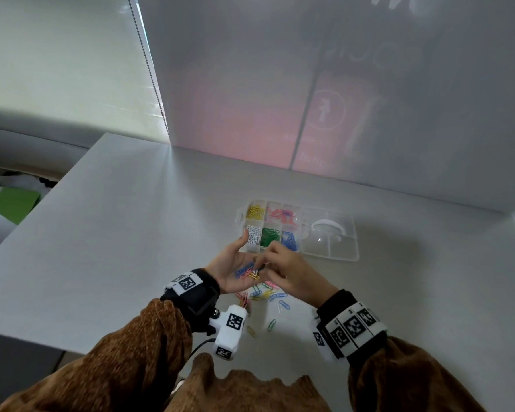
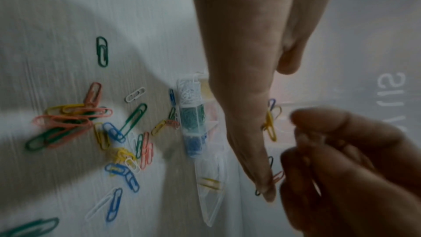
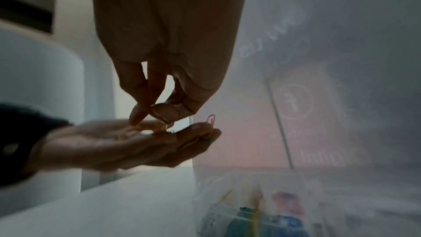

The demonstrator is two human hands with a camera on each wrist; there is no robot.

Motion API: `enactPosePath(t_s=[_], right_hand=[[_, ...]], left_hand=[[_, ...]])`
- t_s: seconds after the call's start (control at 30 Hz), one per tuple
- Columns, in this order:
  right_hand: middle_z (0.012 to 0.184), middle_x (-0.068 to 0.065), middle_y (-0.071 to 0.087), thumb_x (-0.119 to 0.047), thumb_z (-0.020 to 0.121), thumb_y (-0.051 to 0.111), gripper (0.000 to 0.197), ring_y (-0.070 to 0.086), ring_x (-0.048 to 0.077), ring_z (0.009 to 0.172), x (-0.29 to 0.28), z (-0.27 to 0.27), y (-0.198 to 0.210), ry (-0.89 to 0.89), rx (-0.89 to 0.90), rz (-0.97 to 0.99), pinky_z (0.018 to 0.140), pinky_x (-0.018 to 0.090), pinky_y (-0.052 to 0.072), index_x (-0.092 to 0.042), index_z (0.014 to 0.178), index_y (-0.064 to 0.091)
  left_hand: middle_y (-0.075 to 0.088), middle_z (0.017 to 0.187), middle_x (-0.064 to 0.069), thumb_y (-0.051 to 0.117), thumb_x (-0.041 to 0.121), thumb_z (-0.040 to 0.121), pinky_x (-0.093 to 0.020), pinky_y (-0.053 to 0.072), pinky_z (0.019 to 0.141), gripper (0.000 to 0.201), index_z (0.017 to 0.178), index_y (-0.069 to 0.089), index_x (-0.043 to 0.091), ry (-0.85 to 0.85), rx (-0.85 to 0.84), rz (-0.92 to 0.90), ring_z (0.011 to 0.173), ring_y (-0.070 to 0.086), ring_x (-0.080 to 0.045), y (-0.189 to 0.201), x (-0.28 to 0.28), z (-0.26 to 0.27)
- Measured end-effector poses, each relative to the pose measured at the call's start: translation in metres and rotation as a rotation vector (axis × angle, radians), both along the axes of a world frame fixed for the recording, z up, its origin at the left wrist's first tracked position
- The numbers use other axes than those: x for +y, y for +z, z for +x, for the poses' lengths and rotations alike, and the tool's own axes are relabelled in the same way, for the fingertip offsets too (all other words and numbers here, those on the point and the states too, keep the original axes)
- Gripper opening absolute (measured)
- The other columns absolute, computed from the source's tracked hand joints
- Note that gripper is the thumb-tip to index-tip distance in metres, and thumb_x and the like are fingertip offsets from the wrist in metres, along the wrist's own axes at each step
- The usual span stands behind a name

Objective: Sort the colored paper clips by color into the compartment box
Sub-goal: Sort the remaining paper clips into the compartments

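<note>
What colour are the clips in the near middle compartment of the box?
Green clips, best seen in the head view.

The right hand [image 1: 283, 272] covered part of the clips [image 1: 247, 272] in the left palm — whether its fingertips [image 3: 136, 114] pinched one was unclear. In the right wrist view the box [image 3: 250, 214] was a blur, cut off by the bottom edge — its colours smeared.

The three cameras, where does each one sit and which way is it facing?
Head: worn on the head, looks forward and down at the white table, the clear plastic compartment box and both brown-sleeved arms.
Left wrist: looks along the flat left hand toward loose coloured paper clips.
Right wrist: looks along the right hand, fingertips pinching over the left palm.
Shared: all show both hands and the box.
</note>
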State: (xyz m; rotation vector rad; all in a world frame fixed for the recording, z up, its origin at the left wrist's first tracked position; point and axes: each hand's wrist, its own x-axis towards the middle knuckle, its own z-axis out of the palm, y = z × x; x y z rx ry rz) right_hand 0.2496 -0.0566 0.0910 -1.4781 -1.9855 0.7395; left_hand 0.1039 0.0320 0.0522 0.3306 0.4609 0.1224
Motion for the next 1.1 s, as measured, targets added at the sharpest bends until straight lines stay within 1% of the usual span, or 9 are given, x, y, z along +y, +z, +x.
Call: enactPosePath(t_s=[0.13, 0.3, 0.4, 0.53, 0.6, 0.7, 0.8, 0.93, 1.1], right_hand=[[0.094, 0.010, 0.049, -0.005, 0.085, 0.058, 0.010, 0.051, 0.016, 0.075, 0.004, 0.000, -0.009, 0.120, -0.183, 0.109, 0.068, 0.022, 0.044, -0.001, 0.094, 0.060], [0.089, 0.008, 0.051, -0.005, 0.083, 0.061, 0.005, 0.050, 0.010, 0.072, 0.010, -0.001, -0.013, 0.160, -0.219, 0.177, 0.065, 0.021, 0.046, -0.001, 0.086, 0.060], [0.085, 0.005, 0.050, 0.001, 0.084, 0.061, 0.002, 0.049, -0.001, 0.070, 0.010, -0.004, -0.009, -0.036, 0.192, 0.026, 0.068, 0.011, 0.041, 0.000, 0.083, 0.059], [0.076, 0.003, 0.054, -0.004, 0.094, 0.045, 0.014, 0.050, 0.011, 0.063, 0.016, -0.001, -0.001, -0.384, 1.007, -0.278, 0.056, 0.020, 0.043, -0.011, 0.083, 0.050], [0.075, 0.005, 0.056, -0.005, 0.096, 0.040, 0.017, 0.049, 0.015, 0.062, 0.033, 0.008, -0.008, -0.557, 1.135, -0.372, 0.054, 0.021, 0.041, -0.010, 0.082, 0.049], [0.079, 0.009, 0.055, 0.000, 0.095, 0.043, 0.013, 0.053, 0.018, 0.065, 0.064, 0.014, -0.034, -0.690, 0.960, -0.455, 0.057, 0.023, 0.048, -0.004, 0.085, 0.052], [0.095, 0.015, 0.057, 0.002, 0.094, 0.044, 0.011, 0.061, 0.021, 0.074, 0.092, 0.009, -0.053, -0.736, 0.820, -0.531, 0.072, 0.029, 0.055, 0.004, 0.100, 0.053], [0.130, 0.026, 0.049, 0.001, 0.093, 0.041, 0.033, 0.053, 0.036, 0.117, 0.114, -0.001, -0.049, -0.672, 0.554, -0.644, 0.103, 0.044, 0.043, 0.009, 0.124, 0.048], [0.122, 0.012, 0.058, -0.004, 0.095, 0.039, 0.029, 0.057, 0.023, 0.109, 0.093, -0.007, -0.019, -0.438, 0.368, -0.508, 0.095, 0.035, 0.049, -0.002, 0.120, 0.055]], left_hand=[[0.067, 0.093, -0.017, 0.027, 0.067, 0.086, -0.033, 0.046, 0.096, 0.085, 0.106, 0.066, -0.006, -0.035, 0.007, -0.009, 0.095, 0.064, -0.027, 0.001, -0.005, 0.004], [0.066, 0.094, -0.018, 0.023, 0.067, 0.089, -0.032, 0.032, 0.103, 0.088, 0.111, 0.062, -0.008, -0.019, -0.054, -0.027, 0.098, 0.059, -0.026, -0.010, -0.007, 0.002], [0.059, 0.115, -0.028, 0.036, 0.062, 0.087, -0.044, 0.030, 0.112, 0.086, 0.120, 0.051, -0.016, -0.035, -0.145, -0.073, 0.114, 0.055, -0.036, -0.006, -0.004, -0.002], [0.043, 0.136, -0.032, 0.047, 0.055, 0.083, -0.045, 0.034, 0.109, 0.083, 0.127, 0.046, -0.016, 0.002, -0.029, -0.105, 0.128, 0.043, -0.041, -0.015, 0.005, -0.011], [0.034, 0.142, -0.032, 0.052, 0.051, 0.084, -0.042, 0.033, 0.110, 0.084, 0.132, 0.038, -0.016, 0.004, -0.003, -0.122, 0.131, 0.039, -0.041, -0.020, 0.007, -0.017], [0.030, 0.144, -0.033, 0.065, 0.039, 0.081, -0.044, 0.035, 0.108, 0.085, 0.136, 0.031, -0.016, 0.023, -0.016, -0.182, 0.131, 0.038, -0.044, -0.030, 0.006, -0.028], [0.031, 0.144, -0.032, 0.054, 0.047, 0.083, -0.045, 0.039, 0.106, 0.085, 0.134, 0.032, -0.018, 0.054, -0.026, -0.200, 0.129, 0.040, -0.043, -0.034, 0.006, -0.036], [0.038, 0.139, -0.034, 0.040, 0.056, 0.086, -0.045, 0.041, 0.104, 0.087, 0.130, 0.037, -0.019, 0.073, -0.051, -0.235, 0.125, 0.046, -0.043, -0.034, 0.007, -0.043], [0.034, 0.140, -0.036, 0.043, 0.056, 0.085, -0.044, 0.039, 0.106, 0.090, 0.132, 0.034, -0.020, 0.100, -0.102, -0.257, 0.127, 0.042, -0.044, -0.031, 0.011, -0.045]])
